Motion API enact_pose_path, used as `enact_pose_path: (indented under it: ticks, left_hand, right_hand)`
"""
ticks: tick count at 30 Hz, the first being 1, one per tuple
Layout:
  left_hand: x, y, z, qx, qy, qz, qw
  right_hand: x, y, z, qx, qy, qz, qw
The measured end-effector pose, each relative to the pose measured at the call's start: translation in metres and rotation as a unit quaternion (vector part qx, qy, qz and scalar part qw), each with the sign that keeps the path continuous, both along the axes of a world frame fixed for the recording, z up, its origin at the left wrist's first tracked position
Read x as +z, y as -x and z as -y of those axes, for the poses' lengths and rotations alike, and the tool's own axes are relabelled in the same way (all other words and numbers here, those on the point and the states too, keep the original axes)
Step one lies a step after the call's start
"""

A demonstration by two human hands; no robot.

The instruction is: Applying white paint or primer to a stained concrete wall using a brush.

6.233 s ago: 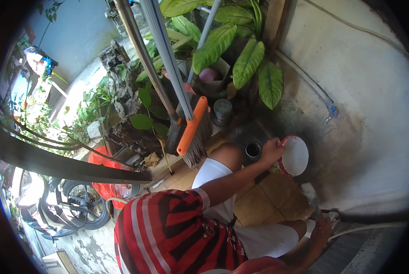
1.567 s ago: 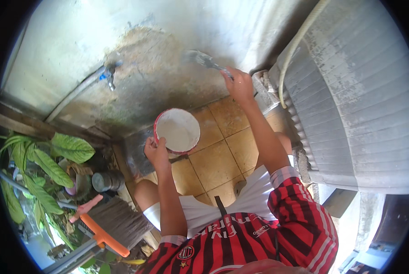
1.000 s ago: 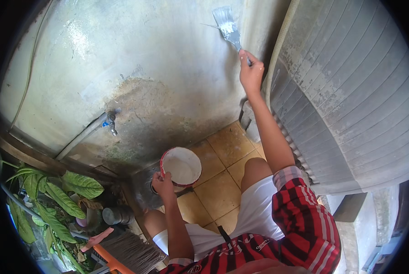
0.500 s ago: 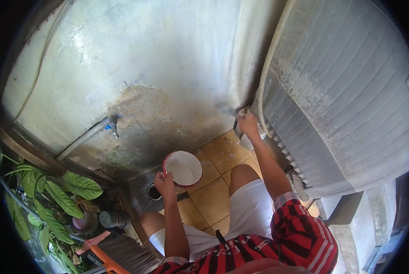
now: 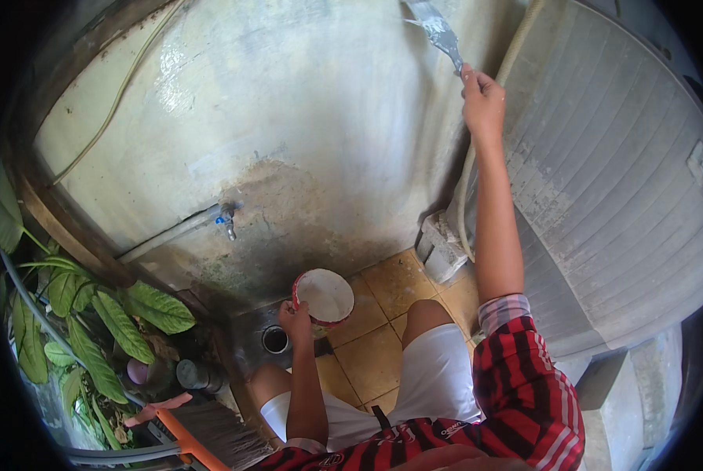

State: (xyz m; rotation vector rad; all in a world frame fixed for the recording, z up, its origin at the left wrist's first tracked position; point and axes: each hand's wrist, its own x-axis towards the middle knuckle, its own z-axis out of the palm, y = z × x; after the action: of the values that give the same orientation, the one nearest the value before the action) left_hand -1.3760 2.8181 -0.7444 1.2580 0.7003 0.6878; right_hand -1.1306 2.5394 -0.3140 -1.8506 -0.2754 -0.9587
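With fingers closed on its red rim, my left hand holds a round tub over the tiles; whitish paint coats its inside. My right arm reaches up, and my right hand grips the handle of a flat paintbrush. The brush's broad end, smeared grey-white, is up against the pale wall or very near it; contact is hard to tell. Lower down, that wall has a bare brownish, stained patch.
A blue-handled tap juts from the wall on a pipe. On the right leans a large grey ribbed panel, near a concrete block. Leafy plants, a broom and a dark round hole are at left.
My right hand has risen with the paintbrush from low beside the concrete block to high on the wall. My left hand still holds the tub in nearly the same place.
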Motion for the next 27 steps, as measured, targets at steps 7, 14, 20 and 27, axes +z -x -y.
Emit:
enact_pose_path:
  ticks: [7, 14, 20, 27]
  left_hand:
    - [0.009, 0.011, -0.001, 0.014, -0.004, -0.029, 0.999]
    - [0.069, 0.049, 0.031, 0.063, 0.023, -0.087, 0.994]
    - [0.148, 0.104, 0.065, 0.07, 0.013, -0.21, 0.975]
    - [0.207, 0.159, 0.093, 0.096, 0.003, -0.312, 0.945]
  right_hand:
    - [-0.14, -0.02, -0.015, 0.122, -0.001, -0.156, 0.98]
    - [-0.126, 0.056, 0.001, 0.102, -0.041, -0.09, 0.99]
    - [-0.05, 0.057, -0.071, 0.002, 0.118, -0.106, 0.987]
    - [-0.016, 0.139, -0.221, 0.224, 0.153, -0.086, 0.959]
